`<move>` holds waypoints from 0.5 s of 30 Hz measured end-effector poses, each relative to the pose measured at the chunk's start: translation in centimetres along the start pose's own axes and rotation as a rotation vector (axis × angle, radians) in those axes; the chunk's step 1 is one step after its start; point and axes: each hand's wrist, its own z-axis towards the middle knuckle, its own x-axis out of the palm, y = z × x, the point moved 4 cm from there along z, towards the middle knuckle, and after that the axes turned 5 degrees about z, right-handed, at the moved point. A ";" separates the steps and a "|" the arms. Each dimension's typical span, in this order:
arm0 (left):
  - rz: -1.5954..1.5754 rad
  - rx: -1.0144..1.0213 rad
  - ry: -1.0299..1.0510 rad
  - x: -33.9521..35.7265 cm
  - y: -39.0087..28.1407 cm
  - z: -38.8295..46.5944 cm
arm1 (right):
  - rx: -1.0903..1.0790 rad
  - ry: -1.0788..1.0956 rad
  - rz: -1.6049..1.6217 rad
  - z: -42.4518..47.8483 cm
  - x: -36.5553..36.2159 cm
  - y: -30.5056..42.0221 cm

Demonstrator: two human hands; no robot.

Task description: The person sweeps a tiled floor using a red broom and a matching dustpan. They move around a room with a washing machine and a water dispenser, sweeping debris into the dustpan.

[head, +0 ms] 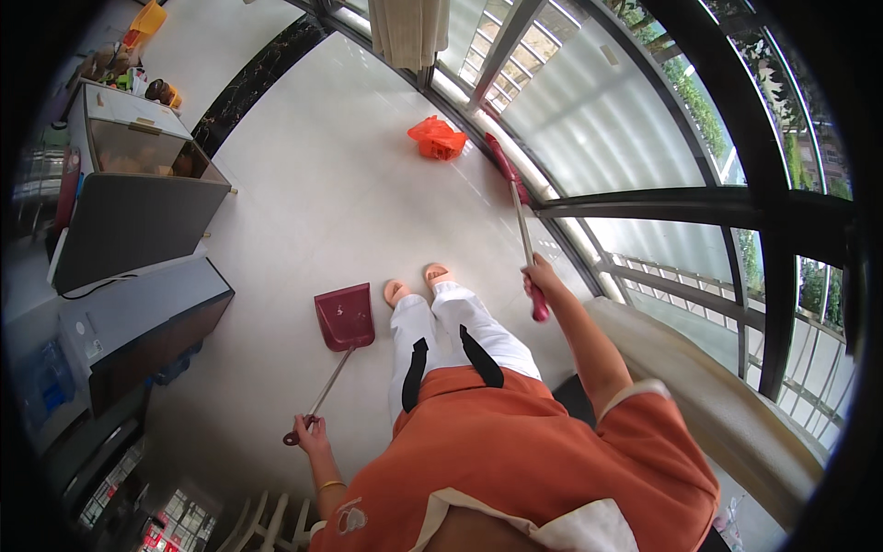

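My right hand (541, 276) grips the handle of a broom (521, 214) that has a metal pole and dark pink ends. The broom's head (507, 165) lies against the track at the foot of the sliding glass door. In my left hand (312, 435) is the end of the long handle of a maroon dustpan (345, 317). The pan rests on the pale tiled floor (303, 207), left of my feet, with a few light specks on it. A red plastic bag (437, 139), apparently around a small basket or bin, stands near the door track, left of the broom head.
Along the left stand a cabinet with an open front (141, 221) and a grey appliance (152, 310). A dark marble strip (259, 76) crosses the floor beyond. Curtains hang at the top (409, 34) and right (690, 372) beside the glass panels. A wooden chair (269, 521) is behind my left arm.
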 end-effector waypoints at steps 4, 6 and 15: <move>-0.011 0.010 -0.044 0.2 1.6 -1.7 | 0.039 -0.053 -0.202 4.0 3.1 -2.8; -0.058 0.022 -0.032 0.5 2.5 -1.9 | 0.065 -0.014 -0.297 1.6 3.5 -5.3; -0.087 0.017 -0.022 2.1 4.2 -1.1 | 0.198 0.222 -0.110 -10.8 -7.9 -5.2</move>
